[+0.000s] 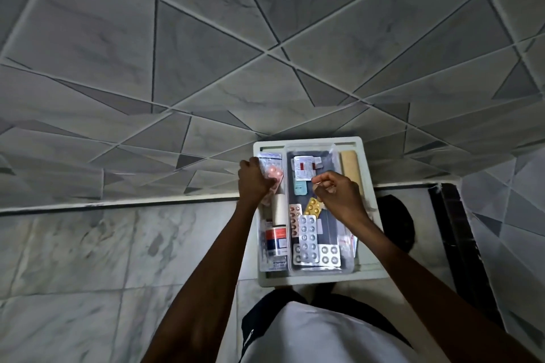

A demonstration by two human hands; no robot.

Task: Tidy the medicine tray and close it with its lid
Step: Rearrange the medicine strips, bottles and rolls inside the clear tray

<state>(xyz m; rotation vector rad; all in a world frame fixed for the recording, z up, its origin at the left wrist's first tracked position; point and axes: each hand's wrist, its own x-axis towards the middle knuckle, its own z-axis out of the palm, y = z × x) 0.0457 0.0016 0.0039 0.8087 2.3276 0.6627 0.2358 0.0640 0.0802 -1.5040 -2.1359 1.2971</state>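
A white medicine tray (370,194) sits on a ledge against the tiled wall, with a clear inner bin (320,270) in its middle. My left hand (253,183) is shut on pink blister strips (273,175) over the tray's left compartment. My right hand (339,196) hovers over the bin with fingers pinched on a small thin item that I cannot make out. Silver blister packs (308,237) and a yellow strip (312,207) lie in the bin. A white roll (279,209) and a small bottle (276,240) sit on the left, a tan roll (350,169) on the right.
A grey patterned tile wall (265,53) rises right behind the tray. Marble floor (88,259) lies to the left below the ledge. A dark shape (398,221) and a dark frame (460,230) stand to the right of the tray. No lid shows.
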